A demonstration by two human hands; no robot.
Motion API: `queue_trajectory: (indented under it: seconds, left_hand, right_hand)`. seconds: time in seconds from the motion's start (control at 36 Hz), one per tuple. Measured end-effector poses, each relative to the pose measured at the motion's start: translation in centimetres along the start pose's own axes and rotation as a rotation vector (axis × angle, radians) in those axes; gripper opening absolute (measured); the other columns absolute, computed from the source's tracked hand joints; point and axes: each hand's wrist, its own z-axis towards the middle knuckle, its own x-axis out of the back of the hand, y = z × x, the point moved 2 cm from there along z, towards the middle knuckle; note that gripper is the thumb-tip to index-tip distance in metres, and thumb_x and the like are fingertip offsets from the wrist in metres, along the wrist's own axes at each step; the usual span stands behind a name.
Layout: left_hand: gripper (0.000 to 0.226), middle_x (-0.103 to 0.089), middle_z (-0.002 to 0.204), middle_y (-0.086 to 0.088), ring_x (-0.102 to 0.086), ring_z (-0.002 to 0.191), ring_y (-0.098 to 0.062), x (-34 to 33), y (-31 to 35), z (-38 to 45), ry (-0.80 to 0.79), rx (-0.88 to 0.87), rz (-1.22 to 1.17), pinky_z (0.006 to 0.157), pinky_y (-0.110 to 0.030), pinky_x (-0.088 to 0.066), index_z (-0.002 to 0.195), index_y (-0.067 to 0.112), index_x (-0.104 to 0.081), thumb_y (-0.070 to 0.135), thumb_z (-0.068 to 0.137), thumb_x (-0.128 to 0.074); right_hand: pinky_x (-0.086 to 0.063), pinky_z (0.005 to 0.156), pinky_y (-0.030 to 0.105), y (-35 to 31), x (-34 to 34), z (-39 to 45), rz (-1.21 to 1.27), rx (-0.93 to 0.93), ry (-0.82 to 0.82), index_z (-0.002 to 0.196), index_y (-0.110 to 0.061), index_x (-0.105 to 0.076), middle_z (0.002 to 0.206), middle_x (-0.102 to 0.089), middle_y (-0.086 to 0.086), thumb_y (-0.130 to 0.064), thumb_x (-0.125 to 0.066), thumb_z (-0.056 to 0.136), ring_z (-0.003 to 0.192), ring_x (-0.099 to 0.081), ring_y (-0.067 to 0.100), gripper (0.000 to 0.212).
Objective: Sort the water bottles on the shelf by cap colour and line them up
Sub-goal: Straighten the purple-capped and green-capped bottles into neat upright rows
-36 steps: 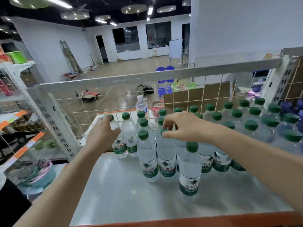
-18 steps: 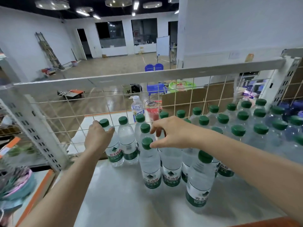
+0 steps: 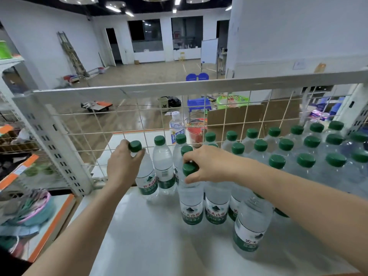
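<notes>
head view, looking down over two bare forearms onto a pale grey shelf (image 3: 159, 246). nearest, on the right, a clear water bottle with a green label (image 3: 250, 226) stands alone at the front, its top hidden behind the right forearm. just beyond it, the right hand (image 3: 211, 164) reaches in from the right; its fingers (image 3: 188, 156) and thumb are curled round the green cap (image 3: 189, 169) of the front bottle (image 3: 191, 198) in a short column of bottles, pinching it from above. a second labelled bottle (image 3: 216, 204) stands touching it on the right. farther left, the left hand (image 3: 122, 166) grips the neck of the leftmost bottle (image 3: 146, 176), fingers wrapped just under its green cap (image 3: 135, 146); this bottle looks tilted slightly to the left. another green-capped bottle (image 3: 163, 168) stands just beside it. to the right, many green-capped bottles (image 3: 305, 160) crowd the back of the shelf in rough rows. behind them all runs a white wire mesh panel (image 3: 119, 124) under a white rail. through the mesh, a white-capped bottle (image 3: 176, 126) stands beside a red cup (image 3: 197, 128), with a wooden floor beyond.
</notes>
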Motion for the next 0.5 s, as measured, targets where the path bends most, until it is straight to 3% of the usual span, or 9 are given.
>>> queue_trajectory:
  seconds: [0.11,0.36,0.44,0.5]
  left_hand:
    - [0.030,-0.056,0.090,-0.004,-0.049,0.082,-0.027,1.1,1.5,-1.1,-0.027,-0.038,0.024,0.067,-0.033,-0.032,0.096,0.008,-0.050,0.036,0.090,-0.060]
    - [0.027,-0.054,0.090,0.003,-0.042,0.075,-0.015,-0.5,3.5,-3.8,-0.304,-0.186,0.115,0.064,-0.030,-0.030,0.098,0.015,-0.050,0.039,0.090,-0.059]
    - [0.028,-0.053,0.082,0.007,-0.049,0.076,-0.018,-0.6,3.5,-3.6,-0.339,-0.246,0.129,0.063,-0.031,-0.036,0.098,0.015,-0.049,0.039,0.089,-0.061]
    - [0.027,-0.049,0.077,0.011,-0.051,0.071,-0.017,-0.5,3.3,-3.4,-0.377,-0.262,0.119,0.055,-0.026,-0.037,0.097,0.016,-0.048,0.038,0.089,-0.061]
  right_hand:
    - [-0.039,0.068,0.032,0.1,-0.2,0.3,0.039,-0.006,-0.002,0.098,-0.016,-0.058,0.086,-0.057,-0.003,-0.041,-0.069,0.083,0.082,-0.052,0.018,0.032]
    - [-0.040,0.067,0.032,-0.1,-0.5,0.2,0.064,-0.005,0.018,0.094,-0.019,-0.055,0.082,-0.053,-0.008,-0.040,-0.070,0.082,0.081,-0.052,0.017,0.028]
    - [-0.038,0.067,0.031,0.0,-0.6,0.3,0.058,0.009,0.004,0.095,-0.022,-0.052,0.080,-0.050,-0.010,-0.039,-0.069,0.083,0.081,-0.050,0.016,0.026]
    - [-0.038,0.068,0.031,0.1,-0.6,0.2,0.061,0.016,-0.017,0.096,-0.024,-0.051,0.082,-0.049,-0.011,-0.038,-0.069,0.084,0.083,-0.050,0.016,0.026]
